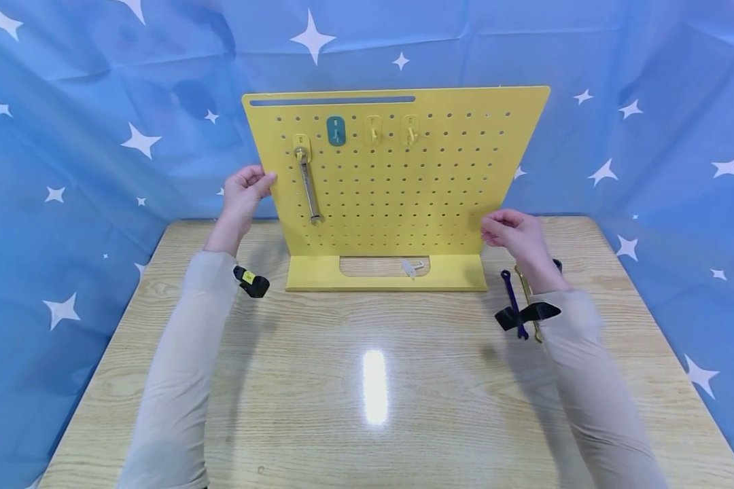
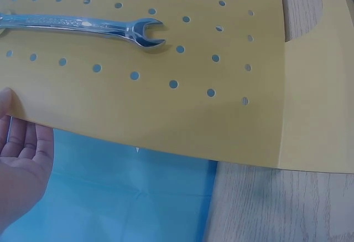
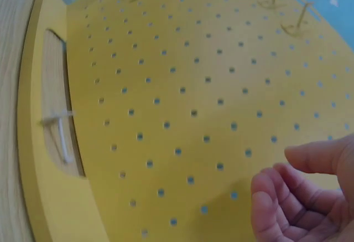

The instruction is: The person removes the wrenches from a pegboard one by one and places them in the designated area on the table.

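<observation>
A yellow pegboard (image 1: pixel 404 197) stands upright on its base at the back of the table. At its left edge my left hand (image 1: pixel 245 197) holds the board, thumb on the front face and fingers behind. My right hand (image 1: pixel 514 234) is by the lower right edge; in the right wrist view its fingers are loosely bent, with nothing between them and the thumb. From a yellow hook (image 1: pixel 306 140) at upper left hangs a silver wrench (image 1: pixel 308 187), open end down. A teal hook (image 1: pixel 336 131) and two more yellow hooks (image 1: pixel 373 130) are mounted to its right.
A white hook (image 1: pixel 412 268) lies at the cutout in the board's base. Below my right wrist, a dark blue wrench (image 1: pixel 510 299) and a gold wrench (image 1: pixel 524 285) lie on the wooden table (image 1: pixel 318 380), partly covered by the wrist strap and arm. A blue starred cloth (image 1: pixel 189 68) hangs behind.
</observation>
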Tool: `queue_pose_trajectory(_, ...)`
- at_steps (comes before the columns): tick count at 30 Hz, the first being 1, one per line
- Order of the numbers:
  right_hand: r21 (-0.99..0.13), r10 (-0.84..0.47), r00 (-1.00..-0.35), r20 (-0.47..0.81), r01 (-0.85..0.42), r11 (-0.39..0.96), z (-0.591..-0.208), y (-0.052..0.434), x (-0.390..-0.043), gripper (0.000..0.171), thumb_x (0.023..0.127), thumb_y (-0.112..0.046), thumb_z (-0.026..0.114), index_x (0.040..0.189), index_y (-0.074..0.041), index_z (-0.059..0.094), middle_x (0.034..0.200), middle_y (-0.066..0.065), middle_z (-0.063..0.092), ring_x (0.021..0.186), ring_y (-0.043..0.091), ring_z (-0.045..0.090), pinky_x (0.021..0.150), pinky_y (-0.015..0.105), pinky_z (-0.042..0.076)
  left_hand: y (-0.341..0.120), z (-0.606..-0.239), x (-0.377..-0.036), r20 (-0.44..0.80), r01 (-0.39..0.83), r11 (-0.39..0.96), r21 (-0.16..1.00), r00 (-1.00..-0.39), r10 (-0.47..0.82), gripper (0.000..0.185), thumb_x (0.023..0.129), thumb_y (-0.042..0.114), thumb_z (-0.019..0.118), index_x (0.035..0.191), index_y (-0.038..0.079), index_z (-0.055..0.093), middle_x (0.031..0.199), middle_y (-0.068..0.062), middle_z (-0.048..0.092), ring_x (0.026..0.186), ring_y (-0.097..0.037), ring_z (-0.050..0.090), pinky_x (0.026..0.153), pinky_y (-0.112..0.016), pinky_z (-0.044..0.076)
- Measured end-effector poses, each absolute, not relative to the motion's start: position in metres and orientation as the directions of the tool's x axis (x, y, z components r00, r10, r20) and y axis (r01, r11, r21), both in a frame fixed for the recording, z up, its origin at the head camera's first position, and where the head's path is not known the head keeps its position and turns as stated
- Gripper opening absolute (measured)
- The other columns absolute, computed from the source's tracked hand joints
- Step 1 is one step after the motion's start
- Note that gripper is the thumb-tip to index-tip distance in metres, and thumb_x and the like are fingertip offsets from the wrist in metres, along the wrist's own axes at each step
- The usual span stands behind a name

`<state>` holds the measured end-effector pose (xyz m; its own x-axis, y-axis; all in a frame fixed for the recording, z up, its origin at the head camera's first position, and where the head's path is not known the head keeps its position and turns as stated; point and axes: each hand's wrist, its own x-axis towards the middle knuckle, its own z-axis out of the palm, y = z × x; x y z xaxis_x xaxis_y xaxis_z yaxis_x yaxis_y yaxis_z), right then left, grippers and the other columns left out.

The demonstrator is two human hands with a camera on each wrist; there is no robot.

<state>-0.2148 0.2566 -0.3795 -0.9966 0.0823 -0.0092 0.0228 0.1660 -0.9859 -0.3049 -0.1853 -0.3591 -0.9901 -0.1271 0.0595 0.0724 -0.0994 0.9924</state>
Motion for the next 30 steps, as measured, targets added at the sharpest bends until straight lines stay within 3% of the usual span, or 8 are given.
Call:
queue_pose_trajectory(10,-0.990,0.016,-1.000,-0.003,0.005,0.144,-0.371,0.226,-0.225,0.019,0.090,-0.011,0.064,0.100,0.005,0.060,0.075,-0.005,0.064,0.068,0.007,0.062,0.064,0.019,0.053,-0.186,-0.359,-0.306,0.058,0.071,-0.098,0.993,-0.990,-0.128,0.015,0.087,0.004,0.066,0.075,0.013,0.065,0.073,0.001,0.059,0.071,-0.010,0.056,0.068,-0.019,0.050)
queue_pose_trajectory(17,-0.993,-0.025,-1.000,0.002,-0.005,0.121,-0.369,0.205,-0.232,0.007,0.089,-0.008,0.063,0.093,-0.002,0.062,0.074,-0.004,0.064,0.067,0.008,0.061,0.064,0.019,0.053,-0.187,-0.360,-0.306,0.056,0.069,-0.103,0.992,-0.990,-0.128,0.014,0.087,0.004,0.066,0.076,0.013,0.064,0.072,0.002,0.059,0.070,-0.010,0.056,0.068,-0.019,0.050)
queue_pose_trajectory(25,-0.987,-0.072,-0.997,0.007,-0.019,0.159,-0.364,0.187,-0.235,0.026,0.090,-0.011,0.063,0.105,0.010,0.058,0.076,-0.004,0.063,0.070,0.009,0.061,0.066,0.020,0.053,-0.186,-0.359,-0.305,0.057,0.070,-0.103,0.992,-0.991,-0.125,0.015,0.087,0.005,0.066,0.075,0.013,0.064,0.072,0.001,0.058,0.069,-0.011,0.056,0.068,-0.019,0.050)
queue_pose_trajectory(30,-0.988,-0.085,-0.996,0.016,-0.029,0.152,-0.361,0.179,-0.237,0.025,0.090,-0.010,0.063,0.104,0.010,0.058,0.077,-0.002,0.063,0.071,0.010,0.062,0.066,0.021,0.054,-0.185,-0.358,-0.304,0.053,0.065,-0.092,0.994,-0.991,-0.126,0.015,0.087,0.005,0.065,0.075,0.013,0.064,0.072,0.001,0.058,0.070,-0.010,0.056,0.069,-0.019,0.050)
